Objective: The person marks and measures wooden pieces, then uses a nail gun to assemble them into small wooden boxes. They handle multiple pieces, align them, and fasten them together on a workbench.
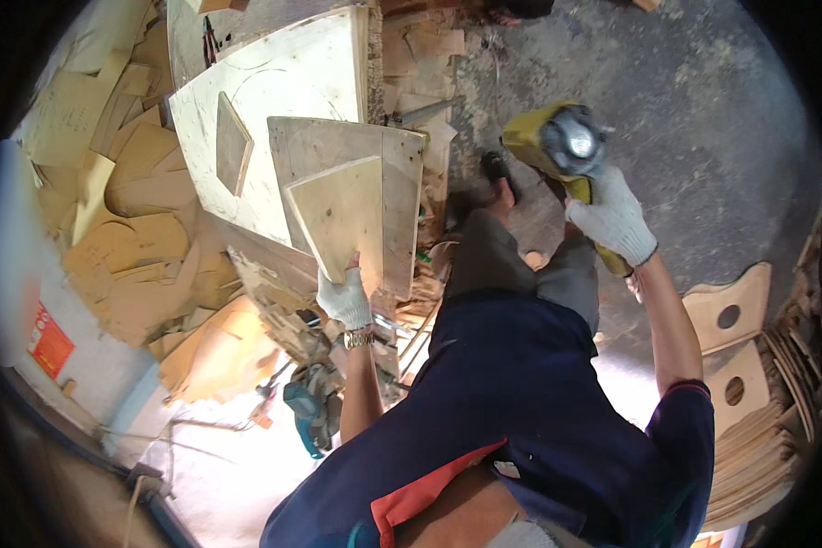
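Observation:
My left hand [344, 300], in a white work glove, grips the near edge of a small tapered plywood piece [347, 205]. That piece lies over a larger, greyer tapered board [402, 192], which rests partly on a wide pale panel [288, 78]. A small four-sided wood piece [233, 146] lies on the panel to the left. Out to the right, my gloved right hand [615, 219] is closed round the handle of a yellow nail gun [537, 135] with a round silver cap. The gun is slightly blurred and held apart from the boards; its trigger is hidden.
Thin board offcuts [146, 247] are heaped at the left. Pliers [210, 41] lie at the far edge of the work surface, and a teal tool [301, 416] sits below it. Cut boards with round holes [729, 315] stack at the right by the concrete floor [703, 119].

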`<move>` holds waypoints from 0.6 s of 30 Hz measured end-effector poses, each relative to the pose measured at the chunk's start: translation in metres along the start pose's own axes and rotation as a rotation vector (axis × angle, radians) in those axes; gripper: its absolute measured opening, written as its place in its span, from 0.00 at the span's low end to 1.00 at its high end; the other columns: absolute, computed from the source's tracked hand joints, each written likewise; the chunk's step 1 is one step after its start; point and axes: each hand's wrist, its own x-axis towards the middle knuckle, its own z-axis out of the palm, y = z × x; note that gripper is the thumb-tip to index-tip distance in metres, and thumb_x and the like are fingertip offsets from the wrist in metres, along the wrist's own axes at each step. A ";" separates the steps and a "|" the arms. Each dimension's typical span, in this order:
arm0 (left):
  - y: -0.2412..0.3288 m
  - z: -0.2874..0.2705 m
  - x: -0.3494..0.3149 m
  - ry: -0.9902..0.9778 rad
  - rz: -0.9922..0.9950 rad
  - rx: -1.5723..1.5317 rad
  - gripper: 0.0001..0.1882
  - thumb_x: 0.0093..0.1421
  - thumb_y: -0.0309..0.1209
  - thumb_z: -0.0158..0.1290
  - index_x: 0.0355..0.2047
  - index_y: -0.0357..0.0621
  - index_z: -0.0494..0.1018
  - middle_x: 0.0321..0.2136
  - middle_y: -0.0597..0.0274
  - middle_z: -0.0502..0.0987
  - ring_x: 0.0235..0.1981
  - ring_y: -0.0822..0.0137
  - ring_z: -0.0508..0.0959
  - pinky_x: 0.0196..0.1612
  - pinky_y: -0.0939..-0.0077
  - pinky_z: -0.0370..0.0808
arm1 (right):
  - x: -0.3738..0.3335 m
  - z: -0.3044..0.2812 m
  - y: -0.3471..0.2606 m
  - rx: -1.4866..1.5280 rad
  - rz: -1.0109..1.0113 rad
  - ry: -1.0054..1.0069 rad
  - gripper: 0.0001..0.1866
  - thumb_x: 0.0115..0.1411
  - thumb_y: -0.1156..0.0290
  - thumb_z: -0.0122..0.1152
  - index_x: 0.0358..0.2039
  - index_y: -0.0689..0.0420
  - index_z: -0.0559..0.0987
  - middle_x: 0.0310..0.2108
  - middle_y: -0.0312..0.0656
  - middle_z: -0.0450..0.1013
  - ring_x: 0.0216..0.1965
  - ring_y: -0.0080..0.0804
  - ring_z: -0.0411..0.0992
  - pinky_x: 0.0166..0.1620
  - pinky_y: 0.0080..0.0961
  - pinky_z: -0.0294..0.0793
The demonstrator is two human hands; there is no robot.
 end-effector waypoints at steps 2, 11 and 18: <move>0.005 0.000 -0.004 0.019 -0.040 -0.082 0.17 0.57 0.20 0.70 0.46 0.31 0.81 0.40 0.56 0.87 0.39 0.71 0.82 0.48 0.71 0.79 | -0.005 0.038 0.051 0.210 0.011 -0.017 0.28 0.56 0.67 0.70 0.57 0.61 0.75 0.43 0.55 0.79 0.40 0.57 0.78 0.45 0.45 0.80; -0.015 -0.020 -0.007 0.056 -0.103 0.090 0.19 0.58 0.24 0.72 0.47 0.33 0.78 0.41 0.58 0.83 0.40 0.67 0.79 0.48 0.70 0.77 | 0.084 0.175 0.132 1.787 0.098 -0.654 0.37 0.62 0.69 0.71 0.67 0.67 0.65 0.51 0.57 0.79 0.21 0.21 0.73 0.24 0.20 0.76; -0.013 -0.017 -0.022 0.262 -0.184 0.077 0.24 0.60 0.25 0.70 0.52 0.35 0.72 0.47 0.55 0.78 0.47 0.62 0.78 0.56 0.63 0.77 | 0.155 0.284 0.125 2.134 0.049 -1.051 0.33 0.68 0.70 0.62 0.69 0.69 0.63 0.57 0.61 0.74 0.23 0.18 0.70 0.23 0.18 0.76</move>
